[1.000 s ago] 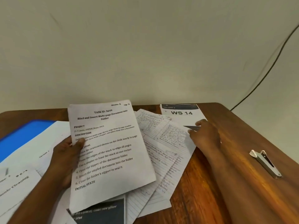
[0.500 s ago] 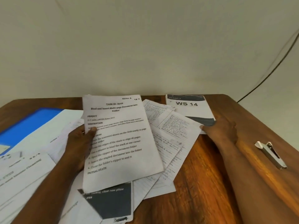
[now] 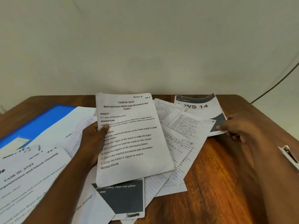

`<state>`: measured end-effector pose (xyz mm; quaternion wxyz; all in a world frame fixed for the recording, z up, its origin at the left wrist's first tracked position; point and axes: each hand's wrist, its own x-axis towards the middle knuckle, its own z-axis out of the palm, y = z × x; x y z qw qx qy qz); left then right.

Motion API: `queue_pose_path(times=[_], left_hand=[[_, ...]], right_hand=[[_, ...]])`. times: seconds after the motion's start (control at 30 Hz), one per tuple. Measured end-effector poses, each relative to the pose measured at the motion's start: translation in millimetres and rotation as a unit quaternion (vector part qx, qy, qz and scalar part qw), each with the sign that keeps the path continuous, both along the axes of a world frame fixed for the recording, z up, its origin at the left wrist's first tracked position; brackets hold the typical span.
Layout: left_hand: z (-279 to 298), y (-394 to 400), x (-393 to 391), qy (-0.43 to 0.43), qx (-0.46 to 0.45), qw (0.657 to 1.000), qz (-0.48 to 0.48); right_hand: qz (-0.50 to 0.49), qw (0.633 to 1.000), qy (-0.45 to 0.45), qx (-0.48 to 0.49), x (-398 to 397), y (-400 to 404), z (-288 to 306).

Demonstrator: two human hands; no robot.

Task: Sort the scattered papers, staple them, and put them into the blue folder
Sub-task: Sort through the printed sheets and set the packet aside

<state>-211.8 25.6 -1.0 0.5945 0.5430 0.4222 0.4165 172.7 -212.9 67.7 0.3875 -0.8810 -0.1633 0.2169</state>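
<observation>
Left hand (image 3: 92, 143) grips the printed task sheet (image 3: 129, 136); right hand (image 3: 239, 131) pinches the "WS 14" page (image 3: 202, 110) above the counter (image 3: 218, 183).

The top sheet (image 3: 129, 136) read "TASK ID: 3649, Bind and Insert Multi-page Document into Folder"; a far page (image 3: 198, 107) said "WS 14"; another sheet (image 3: 30, 172) "TASK ID: 2723".

Bare table (image 3: 215, 183) near the front-right edge gives passing room btwn scattered papers (image 3: 178, 151) mid-table and stapler (image 3: 289, 155) at right edge.
</observation>
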Motion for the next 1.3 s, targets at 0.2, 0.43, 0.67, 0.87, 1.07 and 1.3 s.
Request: queue_pose_path(times=[0.2,0.43,0.67,0.87,1.07,1.3], left_hand=[[-1.6,2.7,0.9,-0.001,-0.008,1.000,0.011],[-2.2,2.5,1.0,-0.003,0.001,1.000,0.009],[-1.6,2.2,0.4,-0.014,-0.015,1.000,0.012],[0.1,2.7,-2.2,-0.019,-0.020,0.999,0.020],[-1.8,5.4,-10.0,-0.040,-0.019,0.999,0.024],[0.9,6.7,-8.2,-0.049,-0.031,0.998,0.029]], right_hand=[[0.192,0.975,0.009,-0.109,-33.0,-13.6,26.2],[0.366,0.912,0.029,-0.183,-39.5,-51.6,26.9],[0.387,0.896,0.082,-0.200,-26.9,-80.8,14.0],[0.249,0.941,-0.116,-0.198,-36.1,-58.1,13.1],[0.113,0.991,-0.035,-0.068,-41.1,-36.1,-5.2],[-0.041,0.993,-0.050,0.103,-30.4,-56.9,12.3]])
